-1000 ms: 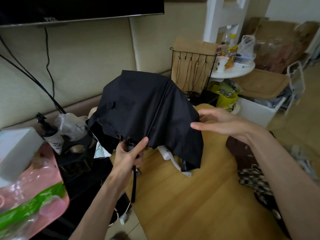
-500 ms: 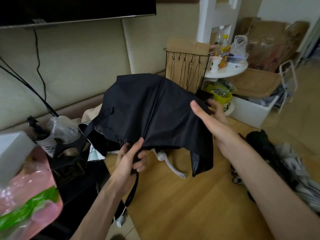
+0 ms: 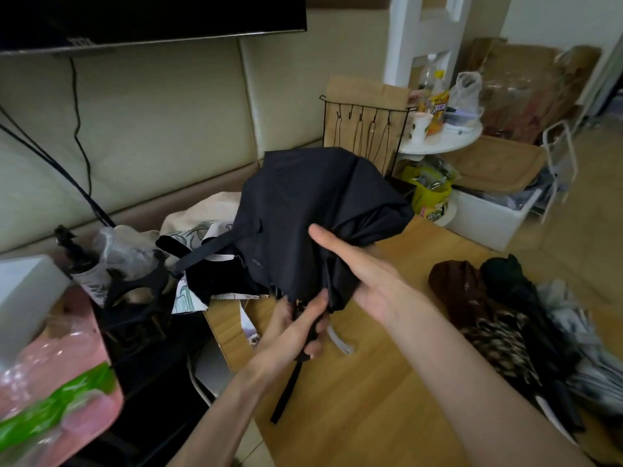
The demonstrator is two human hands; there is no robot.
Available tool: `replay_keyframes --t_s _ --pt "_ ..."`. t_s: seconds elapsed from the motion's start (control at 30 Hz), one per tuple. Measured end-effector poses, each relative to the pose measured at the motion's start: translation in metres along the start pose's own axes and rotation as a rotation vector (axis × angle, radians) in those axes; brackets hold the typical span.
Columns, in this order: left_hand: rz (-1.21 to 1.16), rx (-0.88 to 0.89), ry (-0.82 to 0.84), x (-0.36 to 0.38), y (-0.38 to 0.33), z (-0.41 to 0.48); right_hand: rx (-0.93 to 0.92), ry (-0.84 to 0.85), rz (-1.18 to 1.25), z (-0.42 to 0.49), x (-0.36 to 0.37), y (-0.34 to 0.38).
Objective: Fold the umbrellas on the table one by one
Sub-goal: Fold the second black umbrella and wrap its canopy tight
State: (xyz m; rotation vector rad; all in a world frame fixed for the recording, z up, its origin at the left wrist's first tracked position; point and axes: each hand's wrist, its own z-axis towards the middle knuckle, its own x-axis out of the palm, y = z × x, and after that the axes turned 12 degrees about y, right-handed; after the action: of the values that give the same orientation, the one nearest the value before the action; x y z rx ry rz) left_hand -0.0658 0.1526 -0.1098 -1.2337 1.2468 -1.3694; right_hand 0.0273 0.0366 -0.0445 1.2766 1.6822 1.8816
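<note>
Black, limp cloth: our umbrella (image 3: 303, 210) is held above the wooden table (image 3: 387, 392) near its left edge, tip up and away, lower end toward us. Our left hand (image 3: 296, 328) curls round that end; our right hand (image 3: 367, 278) clasps the creased cloth, thumb across it. Crumpled umbrellas (image 3: 488, 318) crowd the right edge.

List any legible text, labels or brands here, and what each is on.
No text reads for certain.
yellow bottle label: red lettering, too blurred.
TV logo: too small.
yellow bag: round print, blurred.
black umbrella: no print legible.
</note>
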Motion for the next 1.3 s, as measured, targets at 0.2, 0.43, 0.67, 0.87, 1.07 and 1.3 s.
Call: replay_keyframes --t_s 0.2,0.43,0.67,0.87,1.07,1.3 --pt "0.229 -0.053 0.083 0.001 -0.004 -0.003 -0.086 -0.065 -0.102 0.001 0.004 -0.001" --pt "0.169 -0.105 -0.235 -0.007 0.0 -0.02 -0.198 -0.114 -0.099 0.007 -0.003 0.016" --pt "0.11 0.118 -0.377 0.024 0.01 0.001 -0.094 -0.113 -0.2 0.003 0.008 -0.009" --pt "-0.046 0.034 -0.394 0.031 0.018 0.015 -0.004 -0.012 -0.145 -0.002 0.004 -0.018" --pt "-0.012 -0.01 -0.477 0.013 0.02 0.012 -0.131 -0.048 -0.412 -0.006 -0.029 0.015" --pt "-0.026 -0.06 -0.507 -0.008 0.027 0.008 -0.333 0.058 -1.05 -0.002 -0.068 0.049"
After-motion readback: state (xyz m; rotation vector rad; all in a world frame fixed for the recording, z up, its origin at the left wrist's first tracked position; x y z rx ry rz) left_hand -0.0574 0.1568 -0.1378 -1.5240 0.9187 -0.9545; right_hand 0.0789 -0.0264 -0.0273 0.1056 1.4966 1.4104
